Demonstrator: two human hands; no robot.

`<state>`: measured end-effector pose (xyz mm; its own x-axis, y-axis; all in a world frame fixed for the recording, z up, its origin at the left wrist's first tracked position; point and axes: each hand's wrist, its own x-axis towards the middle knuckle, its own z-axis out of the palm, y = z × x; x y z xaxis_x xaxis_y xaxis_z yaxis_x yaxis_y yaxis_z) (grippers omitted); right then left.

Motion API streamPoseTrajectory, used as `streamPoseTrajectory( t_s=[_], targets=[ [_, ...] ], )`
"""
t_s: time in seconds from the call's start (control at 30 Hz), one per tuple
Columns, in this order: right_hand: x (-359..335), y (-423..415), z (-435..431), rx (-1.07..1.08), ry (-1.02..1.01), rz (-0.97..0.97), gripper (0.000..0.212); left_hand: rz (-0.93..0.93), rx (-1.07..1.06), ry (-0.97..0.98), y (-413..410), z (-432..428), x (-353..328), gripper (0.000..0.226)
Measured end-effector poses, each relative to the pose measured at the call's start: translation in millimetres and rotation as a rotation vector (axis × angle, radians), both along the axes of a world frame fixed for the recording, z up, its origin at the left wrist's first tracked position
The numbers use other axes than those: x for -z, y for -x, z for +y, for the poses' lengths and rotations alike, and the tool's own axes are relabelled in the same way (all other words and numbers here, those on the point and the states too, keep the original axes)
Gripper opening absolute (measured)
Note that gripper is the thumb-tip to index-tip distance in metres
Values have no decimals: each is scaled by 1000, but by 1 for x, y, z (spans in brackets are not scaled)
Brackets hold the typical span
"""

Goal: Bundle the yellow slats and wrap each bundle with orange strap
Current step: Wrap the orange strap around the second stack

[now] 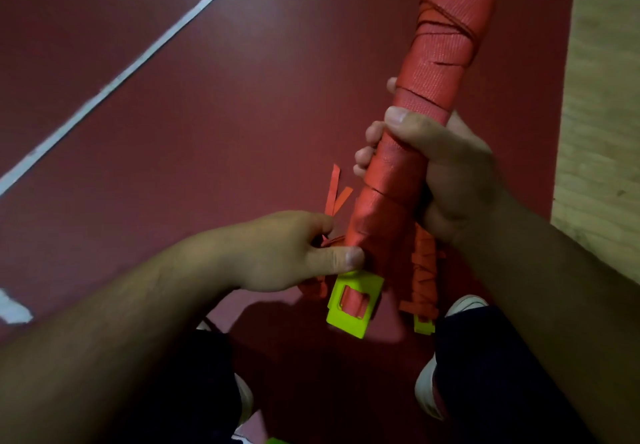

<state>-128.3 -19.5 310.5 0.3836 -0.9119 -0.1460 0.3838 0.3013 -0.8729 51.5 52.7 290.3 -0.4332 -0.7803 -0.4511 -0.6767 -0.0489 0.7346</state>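
Observation:
A long bundle (436, 72) wound all over in orange strap slants from the lower centre up to the top right. Its yellow slat ends (349, 319) stick out at the bottom. My right hand (436, 166) grips the bundle around its middle, thumb across the front. My left hand (294, 253) pinches the loose orange strap end (334, 194) at the bundle's lower left, thumb pressed against the wrap. A second strap-wrapped piece with a yellow tip (424, 325) hangs just right of the bundle, below my right wrist.
The floor is a dark red mat (207, 97) with a white line (138, 65) running diagonally. Pale wooden flooring (606, 97) borders it on the right. My legs and white shoes (429, 388) are at the bottom. A white scrap (14, 308) lies at the left edge.

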Motion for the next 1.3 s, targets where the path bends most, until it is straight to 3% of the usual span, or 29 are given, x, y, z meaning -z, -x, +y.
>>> streamPoseTrajectory(
  t_s=[0.13,0.23,0.4,0.6,0.73,0.87,0.93,1.1,1.3],
  targets=[
    [-4,2,-2,-2,3,15,35,127,-99,-137,7,2,-6,71],
    [-5,3,-3,6,-17,0,36,268,-253,-184,14,1,-13,54],
    [-5,4,-3,30,-27,-47,36,205,-292,-138,13,-1,-10,24],
    [-6,5,-4,28,12,-14,33,191,-258,-37,12,0,-7,29],
    [-5,4,-4,63,41,40,24,282,-296,-85,16,-1,-22,47],
    [-2,0,-4,147,79,85,19,-126,-107,197,16,-2,-15,57],
    [-3,0,-4,167,98,100,17,-234,-125,248,17,-3,-12,70],
    [-1,-2,-2,200,139,144,23,-369,-141,284,18,-4,-6,64],
    [-3,-1,-2,242,177,193,21,-356,-195,357,23,-2,0,49]
  ],
)
